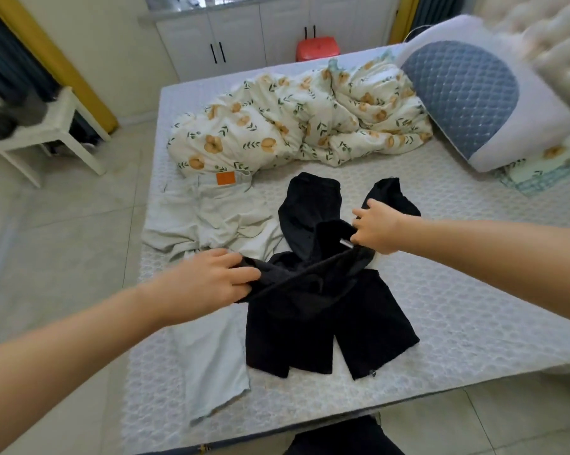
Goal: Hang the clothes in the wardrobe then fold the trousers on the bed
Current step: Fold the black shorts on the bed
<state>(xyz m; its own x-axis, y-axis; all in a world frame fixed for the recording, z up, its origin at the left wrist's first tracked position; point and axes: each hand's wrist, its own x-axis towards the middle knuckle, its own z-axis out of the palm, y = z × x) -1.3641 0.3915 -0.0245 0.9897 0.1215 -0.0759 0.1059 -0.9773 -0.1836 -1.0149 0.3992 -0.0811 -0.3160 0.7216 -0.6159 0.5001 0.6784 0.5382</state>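
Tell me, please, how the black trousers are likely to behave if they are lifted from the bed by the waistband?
Probably floppy: the black trousers sag at the waistband between the left hand and the right hand. Likely light, since fingertip grips alone hold the waistband up. They should not slide much, as the quilted mattress looks textured.

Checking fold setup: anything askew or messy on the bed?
Nothing spilled or damaged. The black trousers are bunched and twisted between the left hand and right hand; the cream trousers lie crumpled beside them; the floral duvet is heaped behind.
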